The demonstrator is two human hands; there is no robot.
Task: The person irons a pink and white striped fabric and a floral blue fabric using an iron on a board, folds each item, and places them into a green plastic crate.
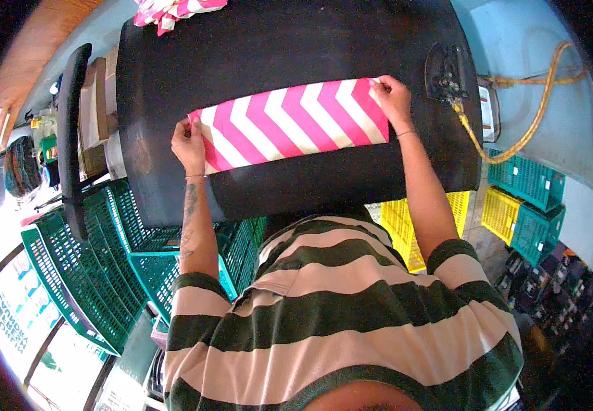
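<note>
A folded pink-and-white chevron cloth (296, 123) lies as a long strip across the black ironing board (286, 190). At its left end, my left hand (189, 146) pinches the upper corner between thumb and fingers. My right hand (394, 100) grips the upper corner at the other end, which sits a little farther from me. Between the hands the strip looks flat and taut. To the right of my right hand an iron (448, 72) rests at the board's edge, with a yellowish hose (538, 123) attached.
A crumpled pink-and-white cloth (173, 11) lies at the board's far left edge. A narrow padded black arm (74, 133) stands to the left. Green plastic crates (86, 267) are at lower left; a yellow crate (396, 226) is below my right arm, and stacked crates (525, 180) stand right.
</note>
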